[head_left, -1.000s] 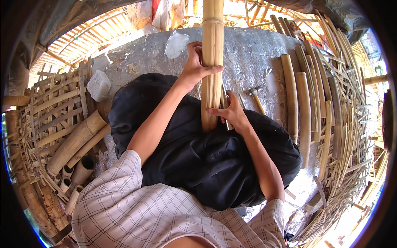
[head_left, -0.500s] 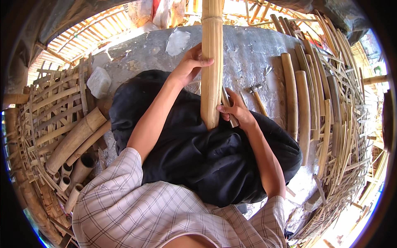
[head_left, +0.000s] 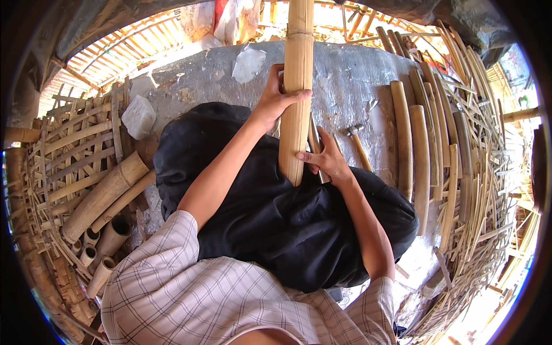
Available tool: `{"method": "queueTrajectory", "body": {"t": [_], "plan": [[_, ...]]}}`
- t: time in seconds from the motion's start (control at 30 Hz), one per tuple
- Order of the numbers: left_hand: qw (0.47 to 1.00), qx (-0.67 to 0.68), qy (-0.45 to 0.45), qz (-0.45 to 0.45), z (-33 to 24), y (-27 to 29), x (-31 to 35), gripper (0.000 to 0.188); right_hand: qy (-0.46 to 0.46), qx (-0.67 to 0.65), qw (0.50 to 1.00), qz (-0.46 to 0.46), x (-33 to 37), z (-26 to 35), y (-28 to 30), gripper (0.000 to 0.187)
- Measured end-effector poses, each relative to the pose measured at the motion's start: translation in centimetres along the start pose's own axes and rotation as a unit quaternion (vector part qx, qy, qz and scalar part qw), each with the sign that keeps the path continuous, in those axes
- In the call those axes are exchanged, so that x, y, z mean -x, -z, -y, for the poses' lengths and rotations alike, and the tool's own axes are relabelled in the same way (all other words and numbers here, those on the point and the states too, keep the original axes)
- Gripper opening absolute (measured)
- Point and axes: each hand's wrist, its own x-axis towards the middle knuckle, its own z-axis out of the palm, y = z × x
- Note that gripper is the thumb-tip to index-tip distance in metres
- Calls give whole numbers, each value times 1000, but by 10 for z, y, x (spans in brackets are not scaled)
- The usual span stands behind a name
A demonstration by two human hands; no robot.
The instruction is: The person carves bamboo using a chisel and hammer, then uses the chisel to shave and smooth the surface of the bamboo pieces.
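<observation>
A thick, pale bamboo pole [head_left: 298, 60] stands between my legs, its lower end on the black cloth [head_left: 247, 230] over my lap. It runs away from me past the far edge of the picture. My left hand [head_left: 273, 106] grips it at mid-length, thumb across its upper face. Closer to me, my right hand [head_left: 329, 161] is closed round a slim, tube-like tool [head_left: 314, 138] with a metallic sheen, its exact kind unclear. The right thumb presses the bamboo's right side near its lower end. Most of the tool lies hidden behind the pole and fingers.
A hammer [head_left: 359, 147] lies on the grey sheeted floor [head_left: 339, 75], right of my right hand. Several bamboo lengths [head_left: 421, 161] line the right side beside a woven bamboo wall [head_left: 483, 172]. At left are a pale stone block [head_left: 138, 117], cut bamboo tubes [head_left: 112, 236] and lattice [head_left: 77, 144].
The bamboo's far end has tilted slightly right. My left hand has shifted a little right and nearer, its thumb now further across the pole. My right thumb has moved left onto the bamboo.
</observation>
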Motion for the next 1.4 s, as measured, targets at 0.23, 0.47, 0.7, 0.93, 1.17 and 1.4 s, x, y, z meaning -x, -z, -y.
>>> {"method": "queueTrajectory", "body": {"t": [0.23,0.47,0.7,0.93,1.17,1.4], "plan": [[1000,-1,-12,3,0,-4,2,72,-8,-9,999,31,0,8,0,101],[997,59,-19,34,-20,-4,5,66,14,1,1000,9,1,10,0,80],[980,147,-74,113,-74,1,3,87,112,-52,992,-10,17,34,13,85],[962,183,-130,157,-114,-35,-12,84,179,-28,982,-43,42,51,15,82],[963,160,-108,189,-132,-75,-52,71,224,-21,968,-111,52,56,33,67],[977,158,-57,132,-122,-98,-125,62,253,-74,951,-164,64,64,55,46]]}}
